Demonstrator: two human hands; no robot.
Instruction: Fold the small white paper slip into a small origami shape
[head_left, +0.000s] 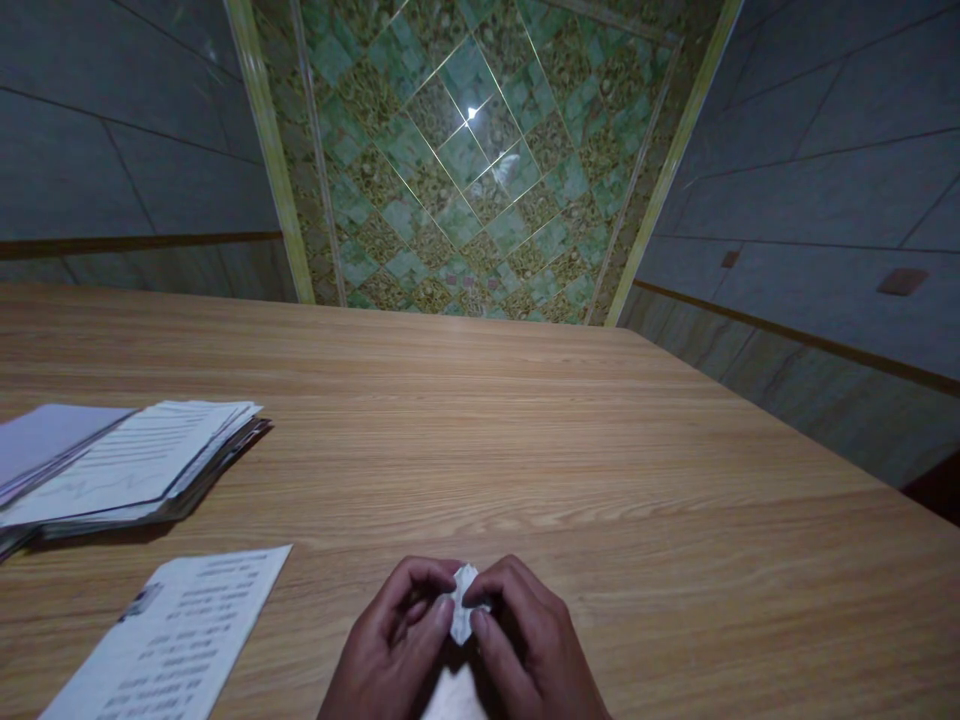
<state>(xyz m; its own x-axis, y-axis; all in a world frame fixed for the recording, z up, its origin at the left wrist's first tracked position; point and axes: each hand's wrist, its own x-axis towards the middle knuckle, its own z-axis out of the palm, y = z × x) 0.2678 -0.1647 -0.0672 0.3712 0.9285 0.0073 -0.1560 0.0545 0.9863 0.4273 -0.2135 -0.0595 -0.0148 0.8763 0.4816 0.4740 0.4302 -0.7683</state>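
A small crumpled or folded piece of white paper is pinched between my two hands, low in the middle of the head view. My left hand grips its left side between thumb and curled fingers. On the opposite side, my right hand holds it the same way, thumb tip near its lower edge. Parts of the paper are hidden behind the fingers. Below it, between the wrists, a pale patch shows that I cannot make out.
To my left lies a printed sheet with a dark clip-like mark at its edge. Farther left is a stack of papers, with lilac sheets beside it. The wooden table reaches toward a green patterned tiled wall.
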